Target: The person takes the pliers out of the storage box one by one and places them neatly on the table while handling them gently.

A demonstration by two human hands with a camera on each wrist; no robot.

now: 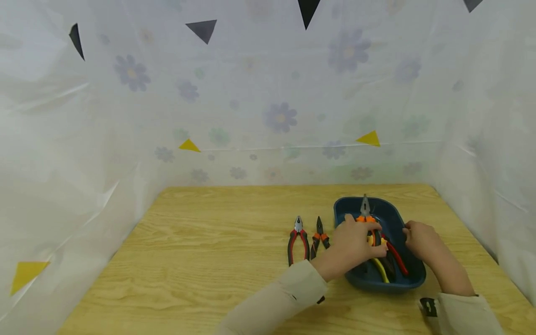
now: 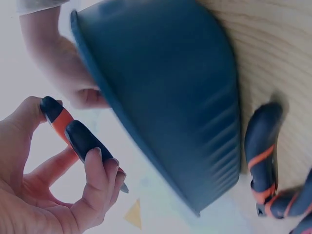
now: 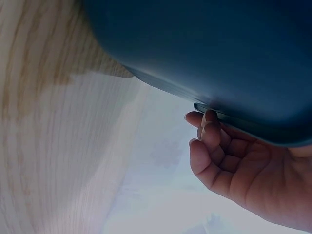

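Over the blue plastic bin [image 1: 384, 284], my left hand [image 1: 353, 239] grips pliers [image 1: 365, 208] with orange-and-black handles and a tapered grey head pointing away from me. In the left wrist view, the fingers and thumb of the left hand [image 2: 73, 195] curl round the two handles [image 2: 87, 139], above the bin's rim. On the bin's right side, my right hand [image 1: 423, 239] pinches the rim; the right wrist view shows the right hand [image 3: 243, 170] at that edge. Inside the bin lie a red handle [image 1: 398, 258] and a yellow handle [image 1: 381, 270], their heads hidden by my left hand.
Left of the bin, red-and-black pliers [image 1: 298, 232] and orange-and-black long-nose pliers [image 1: 319, 230] lie side by side on the wooden table [image 1: 201, 251]. A white flowered sheet [image 1: 251, 121] hangs behind the table and along its sides.
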